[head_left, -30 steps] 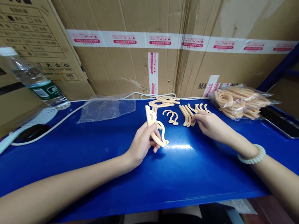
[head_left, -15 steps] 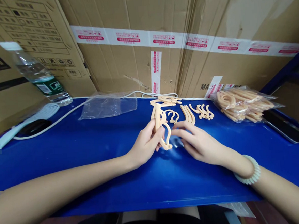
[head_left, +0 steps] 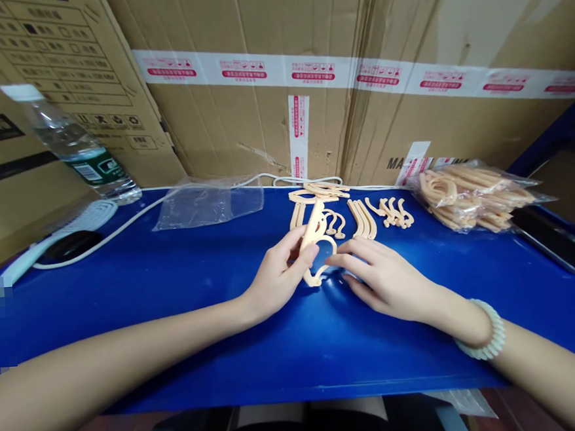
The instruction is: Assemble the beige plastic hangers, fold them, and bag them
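Note:
My left hand [head_left: 279, 276] grips a beige plastic piece [head_left: 314, 230] made of a straight bar with curved parts, tilted above the blue table [head_left: 278, 360]. At the right side of the piece is my right hand [head_left: 387, 275], its fingers spread and curled, the fingertips close to the curved part. Whether they touch it is hard to tell. Beyond the hands lie small curved hooks [head_left: 336, 224], long curved bars [head_left: 362, 219], several short hooked parts [head_left: 390, 212] and a pile of flat beige pieces [head_left: 319, 191].
Clear bags of beige parts [head_left: 473, 196] lie at the right, beside a black phone-like device [head_left: 560, 242]. At the left are a water bottle [head_left: 89, 160], a pale brush [head_left: 71, 221], a black object [head_left: 73, 245] and an empty plastic bag [head_left: 208, 204]. Cardboard boxes [head_left: 262, 132] stand behind a white cable.
The piece in my left hand has turned, its top now leaning right and its lower end shifted left. My right fingers have moved slightly left with its curved part.

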Tool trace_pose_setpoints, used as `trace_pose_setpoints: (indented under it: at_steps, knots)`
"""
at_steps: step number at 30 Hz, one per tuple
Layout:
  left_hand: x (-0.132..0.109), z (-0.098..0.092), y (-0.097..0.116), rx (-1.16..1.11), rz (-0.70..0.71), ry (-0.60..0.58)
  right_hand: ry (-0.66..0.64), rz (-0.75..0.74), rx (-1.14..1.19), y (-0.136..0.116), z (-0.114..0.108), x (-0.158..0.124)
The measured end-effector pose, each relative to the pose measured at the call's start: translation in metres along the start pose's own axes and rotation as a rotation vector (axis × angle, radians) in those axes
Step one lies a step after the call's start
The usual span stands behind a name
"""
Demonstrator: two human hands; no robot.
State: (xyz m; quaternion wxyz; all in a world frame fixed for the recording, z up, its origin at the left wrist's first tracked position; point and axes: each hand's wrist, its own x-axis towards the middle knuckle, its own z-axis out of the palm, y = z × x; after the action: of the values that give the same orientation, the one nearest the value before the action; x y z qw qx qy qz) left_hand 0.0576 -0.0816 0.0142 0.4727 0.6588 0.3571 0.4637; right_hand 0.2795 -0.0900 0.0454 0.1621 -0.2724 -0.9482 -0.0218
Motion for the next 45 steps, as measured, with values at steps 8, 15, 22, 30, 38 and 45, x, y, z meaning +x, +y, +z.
trace_pose_setpoints:
  at_steps: [8,15,22,30,38,45]
  knots:
    - [0.0,-0.003,-0.001,0.104,0.021,0.072,0.139,0.124,0.33,-0.006,-0.007,-0.001]
    - [0.0,-0.005,0.0,0.138,0.078,-0.005,0.113,0.245,0.838,-0.002,-0.01,-0.001]
    - [-0.002,-0.005,0.001,0.185,0.089,0.015,0.217,0.363,1.08,0.004,-0.01,-0.001]
    - [0.0,-0.006,0.001,0.21,0.117,0.078,0.295,0.609,1.025,0.005,-0.007,0.003]
    - [0.002,-0.011,-0.008,0.645,0.264,-0.025,0.139,0.609,1.028,0.009,0.001,0.001]
    - [0.001,-0.014,-0.009,1.161,0.61,-0.048,-0.087,0.569,1.149,-0.001,0.001,0.0]
